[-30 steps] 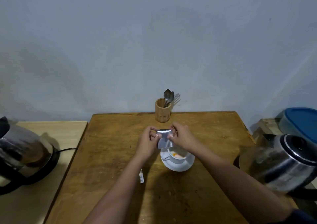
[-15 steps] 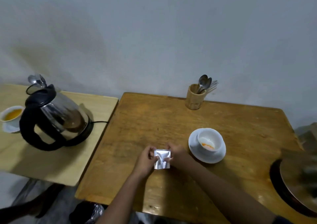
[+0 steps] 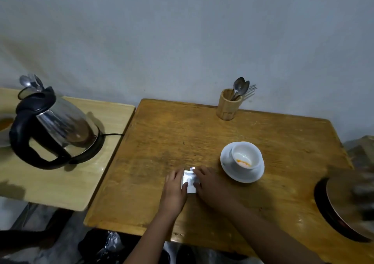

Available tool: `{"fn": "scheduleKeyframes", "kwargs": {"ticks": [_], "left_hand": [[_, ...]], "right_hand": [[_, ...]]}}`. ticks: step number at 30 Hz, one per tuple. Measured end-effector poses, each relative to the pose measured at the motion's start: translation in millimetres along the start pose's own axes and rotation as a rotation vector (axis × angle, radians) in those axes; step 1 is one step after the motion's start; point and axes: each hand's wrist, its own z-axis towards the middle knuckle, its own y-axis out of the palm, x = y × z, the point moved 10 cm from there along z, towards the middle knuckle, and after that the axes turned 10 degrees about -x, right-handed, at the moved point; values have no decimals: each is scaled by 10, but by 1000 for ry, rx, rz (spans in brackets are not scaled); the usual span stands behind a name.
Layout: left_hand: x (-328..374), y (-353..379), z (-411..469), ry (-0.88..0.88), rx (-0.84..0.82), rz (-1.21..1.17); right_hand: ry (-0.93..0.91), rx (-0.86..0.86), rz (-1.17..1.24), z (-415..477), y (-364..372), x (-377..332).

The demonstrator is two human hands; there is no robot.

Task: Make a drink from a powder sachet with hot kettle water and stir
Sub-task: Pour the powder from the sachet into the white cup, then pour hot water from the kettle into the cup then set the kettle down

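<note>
Sachet (image 3: 189,180): silver, flat on the table (image 3: 162,138), just left of the cup; looked emptied.
Cup (image 3: 245,158): white, on a saucer (image 3: 241,175); orange powder at the bottom, no water yet.
Left hand (image 3: 174,188): fingers curled onto the sachet's left edge, pinning it down.
Right hand (image 3: 208,182): fingers spread over the sachet's right edge, pressing it.
Kettle (image 3: 54,128): on its base, well left of the cup, on the side table.
Spoons (image 3: 239,86): in the wooden holder (image 3: 228,106) behind the cup.
Done: powder in.
Left: pouring, stirring.
</note>
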Motion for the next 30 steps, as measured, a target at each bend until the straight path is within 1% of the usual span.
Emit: {"fn": "scheduleKeyframes", "kwargs": {"ticks": [4,7,10,12,14,17,20,22,24,26,28,30], "left_hand": [[18,40,-61,8,15,169],[57,106,-119,22,0,253],[83,125,-114,22,-14,291],[101,131,-106,13,-36,314],[135,129,-107,1,-51,333],[210,141,-114,-32,-92,377],[238,170,-110,-120,-162,451],[272,171,-90,-137,-162,471],[397,183,-54,-111,-132,479],[608,213,-7,-70,-85,421],[845,237,32,-42,-41,285],[1073,278,84,24,0,156]], "right_hand": [[-31,11,-110,-81,58,-37],[-9,-104,-154,-169,135,-26],[-3,-148,-157,-297,146,-13],[13,-157,-106,-412,145,31],[25,-111,-8,-579,73,83],[-17,23,88,-892,-168,164],[-77,146,222,-1218,-474,304],[-82,242,292,-1477,-768,427],[-80,391,327,-1800,-1143,558],[-46,558,312,-2180,-1537,728],[8,739,275,-2596,-1919,916],[45,939,247,-3038,-2253,1122]]}}
